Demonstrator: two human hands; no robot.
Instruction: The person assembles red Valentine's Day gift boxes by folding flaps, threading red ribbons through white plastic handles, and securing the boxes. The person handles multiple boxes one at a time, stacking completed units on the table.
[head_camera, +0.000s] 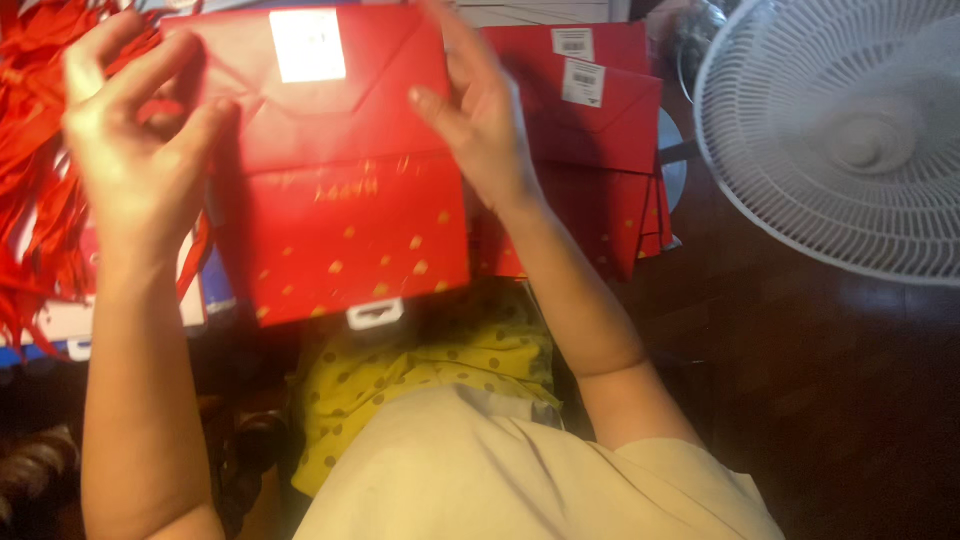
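Red envelope (340, 180), dotted with gold and carrying a white sticker on its flap, is held up between our two hands, above our lap and close to the camera, so that its back faces us. Our left hand (140, 150) pinches its left edge, thumb in front and fingers curled, its grip closed on the paper. Our right hand (480, 120) steadies the right edge with the thumb pressed on the face and the fingers behind, so that grip is also clasping the envelope. Holding both edges keeps the thin packet flat and taut. Behind it lies a stack of similar red envelopes (600, 140), fanned slightly, each with a white label. Red ribbons (40, 150) hang in a bunch at the left. A white fan (850, 130) stands at the right, over the dark floor (800, 380).
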